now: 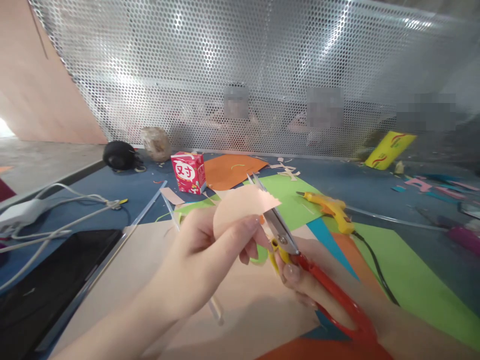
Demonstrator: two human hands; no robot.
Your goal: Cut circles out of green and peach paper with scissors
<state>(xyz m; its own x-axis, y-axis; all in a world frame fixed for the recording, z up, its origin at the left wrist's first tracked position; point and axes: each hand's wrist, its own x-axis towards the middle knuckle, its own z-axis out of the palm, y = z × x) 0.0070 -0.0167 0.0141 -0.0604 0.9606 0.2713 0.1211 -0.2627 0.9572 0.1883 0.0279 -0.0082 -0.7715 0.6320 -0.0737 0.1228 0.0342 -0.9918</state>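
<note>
My left hand (210, 252) pinches a small rounded piece of peach paper (242, 206) between thumb and fingers, held up over the table. My right hand (318, 285) grips red-handled scissors (300, 257). Their metal blades point up and away and are parted slightly around the paper's right edge. Both hands hover above a large beige sheet (150, 270) lying on the blue table.
Green (405, 270), orange (228, 170) and blue paper sheets cover the table. A yellow glue gun (332, 207) with a black cord lies to the right. A red carton (188, 172) stands behind. Cables and a dark tablet (45, 285) lie left. People sit behind a perforated metal screen (240, 60).
</note>
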